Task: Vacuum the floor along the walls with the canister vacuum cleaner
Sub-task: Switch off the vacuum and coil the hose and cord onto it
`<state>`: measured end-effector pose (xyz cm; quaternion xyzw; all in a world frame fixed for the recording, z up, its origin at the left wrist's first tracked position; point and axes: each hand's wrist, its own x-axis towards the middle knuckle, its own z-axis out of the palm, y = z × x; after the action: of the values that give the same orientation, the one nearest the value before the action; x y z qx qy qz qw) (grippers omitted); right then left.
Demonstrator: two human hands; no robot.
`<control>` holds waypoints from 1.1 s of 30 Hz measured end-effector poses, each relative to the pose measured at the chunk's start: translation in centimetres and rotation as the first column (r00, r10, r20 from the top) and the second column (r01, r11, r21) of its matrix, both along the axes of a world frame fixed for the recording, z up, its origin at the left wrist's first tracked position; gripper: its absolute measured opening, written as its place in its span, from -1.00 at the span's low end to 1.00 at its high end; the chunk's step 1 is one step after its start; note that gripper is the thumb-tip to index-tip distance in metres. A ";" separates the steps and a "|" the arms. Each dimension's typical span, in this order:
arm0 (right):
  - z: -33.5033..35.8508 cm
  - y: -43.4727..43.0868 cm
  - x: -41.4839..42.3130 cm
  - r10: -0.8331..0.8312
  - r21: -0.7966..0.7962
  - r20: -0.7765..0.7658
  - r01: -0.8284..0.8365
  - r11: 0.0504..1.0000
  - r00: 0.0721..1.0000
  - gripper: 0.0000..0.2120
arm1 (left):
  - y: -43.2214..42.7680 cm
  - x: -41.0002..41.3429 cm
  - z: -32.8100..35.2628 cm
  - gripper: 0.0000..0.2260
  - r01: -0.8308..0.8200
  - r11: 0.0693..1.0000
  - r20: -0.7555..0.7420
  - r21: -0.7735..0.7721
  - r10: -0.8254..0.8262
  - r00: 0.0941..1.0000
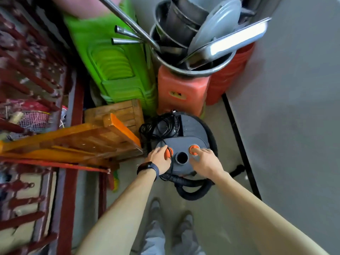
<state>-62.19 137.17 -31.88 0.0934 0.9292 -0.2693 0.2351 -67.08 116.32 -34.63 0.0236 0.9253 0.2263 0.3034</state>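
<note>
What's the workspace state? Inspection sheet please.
Surface: grey floor, bare near the feet.
Job's things: canister vacuum on the floor; black hose looped around it.
Clutter: green stools, red stools bearing a metal basin of pans, wooden furniture.
Grippers: left hand and right hand each rest on an orange latch.
Cables: black cord coiled on top.
Surroundings: grey wall to the right.

Both bare arms reach forward and down. The left hand (159, 157) and right hand (206, 161) rest palm-down, fingers loosely curled.
</note>
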 end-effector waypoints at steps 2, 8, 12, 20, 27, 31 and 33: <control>1.4 0.2 1.8 -0.006 0.013 -0.032 0.006 1.000 0.999 -0.62 | -0.2 1.4 1.4 -0.59 -0.018 0.999 -0.025 0.042 0.019 1.000; 2.5 0.9 6.3 -0.104 -0.001 -0.165 0.105 0.994 0.981 -0.66 | -0.5 5.6 2.5 -0.48 0.079 0.995 -0.045 0.057 -0.077 0.996; 1.5 2.1 9.2 -0.273 -0.050 -0.231 0.269 0.962 0.934 -0.78 | 1.1 6.9 1.4 -0.51 0.184 0.982 -0.051 0.049 -0.182 0.982; -6.1 7.8 14.8 -0.584 -0.133 0.086 0.590 0.796 0.807 -0.69 | 9.4 7.9 -2.3 -0.48 0.442 0.895 -0.085 -0.060 -0.446 0.891; -22.9 12.2 13.2 -0.697 -0.178 0.515 0.858 0.482 0.499 -0.57 | 19.4 4.8 -9.7 -0.51 0.572 0.772 -0.200 -0.278 -0.629 0.751; -30.3 10.0 11.1 -0.609 -0.302 0.685 0.917 0.262 0.399 -0.49 | 20.5 4.8 -15.9 -0.67 0.744 0.415 -0.133 -0.524 -0.902 0.410; -32.1 8.4 10.5 -0.587 -0.379 0.732 0.923 0.069 0.345 -0.35 | 20.0 5.4 -19.3 -0.66 0.798 0.186 0.066 -0.573 -0.961 0.270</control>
<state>-51.68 145.58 -64.00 0.5190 0.4435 -0.6884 0.2451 -61.71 136.33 -53.96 0.5145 0.7898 -0.2494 0.2219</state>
